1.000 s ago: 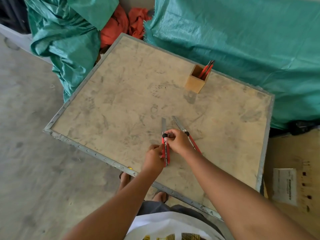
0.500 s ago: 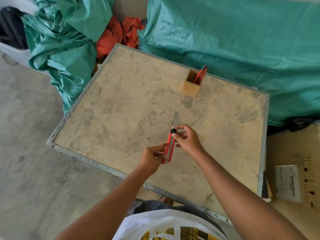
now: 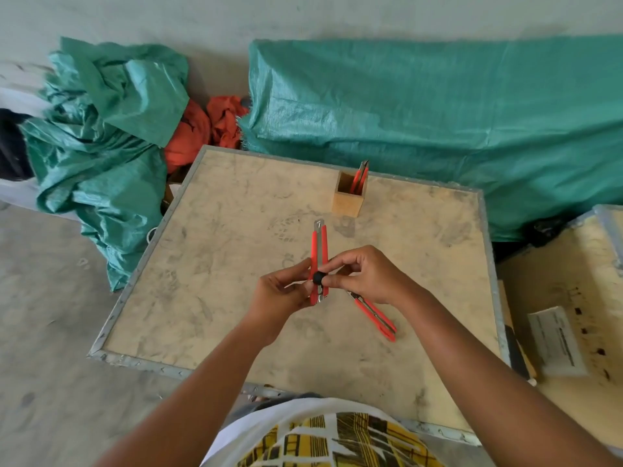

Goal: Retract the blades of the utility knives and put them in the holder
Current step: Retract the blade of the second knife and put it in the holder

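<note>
I hold a red utility knife [image 3: 319,251] above the middle of the board, tip pointing away, only a short blade stub showing at its end. My left hand [image 3: 281,293] grips its lower body. My right hand [image 3: 365,276] pinches the black slider knob low on the handle. A second red utility knife [image 3: 376,315] lies flat on the board [image 3: 236,251] below my right hand, its front end hidden by that hand. The small wooden holder [image 3: 349,198] stands near the board's far edge with red knives [image 3: 360,176] standing in it.
Green tarps [image 3: 438,129] cover piles behind and left of the board, with orange cloth [image 3: 209,129] between them. A second wooden panel [image 3: 573,315] with a white paper label [image 3: 554,342] lies to the right. Bare concrete floor is on the left.
The knife has been lifted from the board and held upright between both hands. The long blade seen earlier is drawn back to a short stub, and the black knob sits lower on the handle.
</note>
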Demonstrator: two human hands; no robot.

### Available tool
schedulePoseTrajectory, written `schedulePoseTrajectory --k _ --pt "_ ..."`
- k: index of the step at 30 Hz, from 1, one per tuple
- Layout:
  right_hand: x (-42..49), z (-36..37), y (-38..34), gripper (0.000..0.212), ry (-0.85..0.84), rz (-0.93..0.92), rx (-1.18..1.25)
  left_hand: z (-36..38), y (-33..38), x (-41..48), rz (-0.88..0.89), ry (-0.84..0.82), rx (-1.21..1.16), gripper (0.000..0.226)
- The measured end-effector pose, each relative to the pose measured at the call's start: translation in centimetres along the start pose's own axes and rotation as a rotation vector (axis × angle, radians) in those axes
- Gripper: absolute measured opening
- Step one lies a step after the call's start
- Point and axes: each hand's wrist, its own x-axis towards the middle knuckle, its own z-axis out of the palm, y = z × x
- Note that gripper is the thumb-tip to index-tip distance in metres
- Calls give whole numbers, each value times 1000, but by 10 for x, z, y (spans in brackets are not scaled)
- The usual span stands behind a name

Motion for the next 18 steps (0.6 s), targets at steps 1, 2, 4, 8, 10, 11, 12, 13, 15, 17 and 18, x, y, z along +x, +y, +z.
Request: schedulePoseTrajectory --k 1,2,4,8,10,11,12,13,15,17,18 --pt "0 0 -3 21 -3 -8 -6 -2 4 1 5 -15 -10 38" --pt "-1 0 -5 22 -1 -16 -6 -3 8 3 8 -32 -14 39" --pt "-2 -2 -10 22 2 -28 -11 -6 12 4 7 -63 -8 42" --pt "-4 -5 -18 27 -3 -29 -21 -8 17 8 4 -113 1 42" --pt "-5 -3 -20 30 22 -42 -17 -8 22 11 6 -137 -4 47" --pt "-5 -3 -20 28 46 -51 -24 -8 25 13 8 -143 7 48" --pt "-5 -2 -20 25 76 -52 -28 -8 28 14 13 -149 24 48" --pt "-5 -2 -19 22 107 -48 -27 -7 30 15 20 -157 42 48" --pt "-5 -2 -19 18 158 -40 -15 -5 34 16 32 -174 71 47" --pt "-5 -1 -19 20 172 -42 -10 -4 35 19 37 -176 83 46" --pt "-6 -1 -20 24 166 -50 -8 -3 36 20 41 -174 81 46"
